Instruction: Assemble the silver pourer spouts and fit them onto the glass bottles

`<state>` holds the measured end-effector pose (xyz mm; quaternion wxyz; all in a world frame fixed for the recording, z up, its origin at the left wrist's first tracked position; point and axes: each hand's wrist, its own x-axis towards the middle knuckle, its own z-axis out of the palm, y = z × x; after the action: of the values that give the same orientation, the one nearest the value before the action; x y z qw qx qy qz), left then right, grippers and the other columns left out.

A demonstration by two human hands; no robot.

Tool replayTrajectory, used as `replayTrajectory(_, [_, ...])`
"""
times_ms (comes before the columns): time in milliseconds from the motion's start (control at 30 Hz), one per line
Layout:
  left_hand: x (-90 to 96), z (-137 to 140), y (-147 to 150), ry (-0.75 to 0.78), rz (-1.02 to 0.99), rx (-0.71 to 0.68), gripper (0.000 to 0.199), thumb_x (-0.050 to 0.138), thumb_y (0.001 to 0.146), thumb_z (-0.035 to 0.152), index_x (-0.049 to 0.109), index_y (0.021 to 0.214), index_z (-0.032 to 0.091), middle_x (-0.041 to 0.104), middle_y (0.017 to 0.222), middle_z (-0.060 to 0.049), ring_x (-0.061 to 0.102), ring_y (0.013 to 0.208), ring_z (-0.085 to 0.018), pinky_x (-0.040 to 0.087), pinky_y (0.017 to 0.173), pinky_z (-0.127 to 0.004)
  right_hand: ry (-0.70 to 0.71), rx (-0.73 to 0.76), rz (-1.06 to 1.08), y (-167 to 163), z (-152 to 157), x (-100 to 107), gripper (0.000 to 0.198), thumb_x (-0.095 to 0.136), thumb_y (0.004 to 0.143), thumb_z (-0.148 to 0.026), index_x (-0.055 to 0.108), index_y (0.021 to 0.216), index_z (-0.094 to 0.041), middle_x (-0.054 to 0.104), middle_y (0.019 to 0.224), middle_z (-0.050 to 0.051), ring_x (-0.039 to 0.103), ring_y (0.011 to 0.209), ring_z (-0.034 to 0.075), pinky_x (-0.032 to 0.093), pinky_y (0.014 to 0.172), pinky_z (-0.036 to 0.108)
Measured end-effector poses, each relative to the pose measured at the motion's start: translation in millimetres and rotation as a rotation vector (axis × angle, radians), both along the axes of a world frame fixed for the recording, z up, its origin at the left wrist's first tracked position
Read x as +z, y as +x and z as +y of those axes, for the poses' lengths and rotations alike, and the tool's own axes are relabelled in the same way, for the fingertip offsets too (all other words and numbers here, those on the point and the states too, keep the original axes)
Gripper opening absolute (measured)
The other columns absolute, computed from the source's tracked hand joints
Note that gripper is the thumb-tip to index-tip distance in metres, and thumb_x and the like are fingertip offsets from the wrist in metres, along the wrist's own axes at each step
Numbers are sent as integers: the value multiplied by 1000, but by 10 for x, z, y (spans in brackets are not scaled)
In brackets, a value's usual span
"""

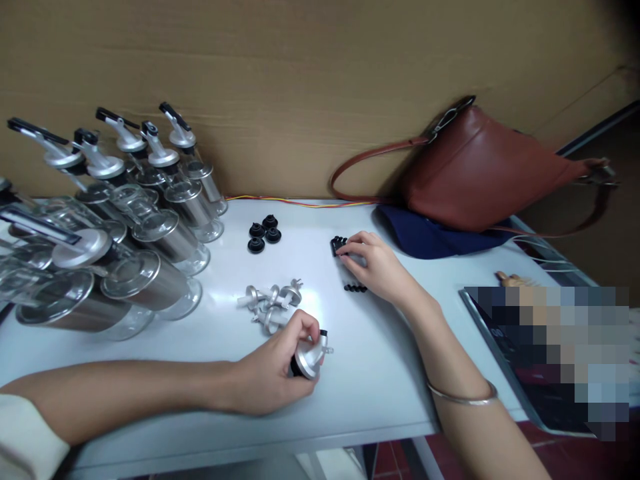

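My left hand is closed around a silver pour spout with a black stopper base, held above the near part of the table. Just beyond it lies a small pile of loose silver spouts. My right hand reaches to a cluster of small black levers, its fingertips pinched together at the edge of the cluster. Beneath that hand, a row of black pieces shows partly. Several black rubber stoppers sit in a group between the bottles and the right hand.
Several glass and steel bottles, some with pour spouts, crowd the left side. A brown leather bag rests on a dark blue cloth item at the back right. A dark tablet-like panel lies at the right, partly pixelated. Cardboard stands behind.
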<state>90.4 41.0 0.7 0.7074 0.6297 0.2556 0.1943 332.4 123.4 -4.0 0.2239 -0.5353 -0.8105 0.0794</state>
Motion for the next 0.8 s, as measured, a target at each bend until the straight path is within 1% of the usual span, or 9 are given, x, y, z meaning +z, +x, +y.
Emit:
replayTrajectory(100, [5,-1,-1,5,8,2,34,50,72,5,30,93,23,41,86,2,37,69,-11,30,63,-26,-9,21,-8,-14,-7,-10,25,54,87,-18,72,105,-18,60,99,11,56,95,27,48,89,42])
replayTrajectory(233, [-9,1,3,13,2,-2,35,50,72,4,30,93,23,41,85,3,36,68,-11,30,63,-26,-17,23,-15,-18,-12,-20,23,55,87,-20,74,100,-20,60,98,10,56,95,27,48,88,43])
replayTrajectory(400, [-22,-1,2,15,-7,4,35,50,72,4,31,94,23,41,86,2,37,69,-11,30,62,-26,-19,-11,-2,-17,-11,-10,25,54,86,-20,72,104,-17,60,101,12,56,98,28,47,90,42])
replayTrajectory(533, [-14,-2,-3,13,-6,3,35,50,72,5,31,94,23,41,85,3,36,68,-11,29,61,-26,-33,-33,22,-16,-9,12,23,54,85,-19,73,97,-15,62,98,12,56,97,28,46,90,42])
replayTrajectory(700, [-16,-5,-1,-10,-7,6,35,50,72,4,30,94,23,41,84,3,37,69,-11,30,63,-26,-60,-87,105,11,14,26,27,46,82,-11,70,91,-13,64,92,12,59,91,27,45,87,41])
replayTrajectory(800, [-19,-3,-2,-3,-23,24,34,51,75,6,29,95,23,42,86,2,39,72,-11,31,66,-27,-101,-96,179,-3,17,48,25,44,82,-12,69,87,-13,65,92,13,60,87,26,45,84,39])
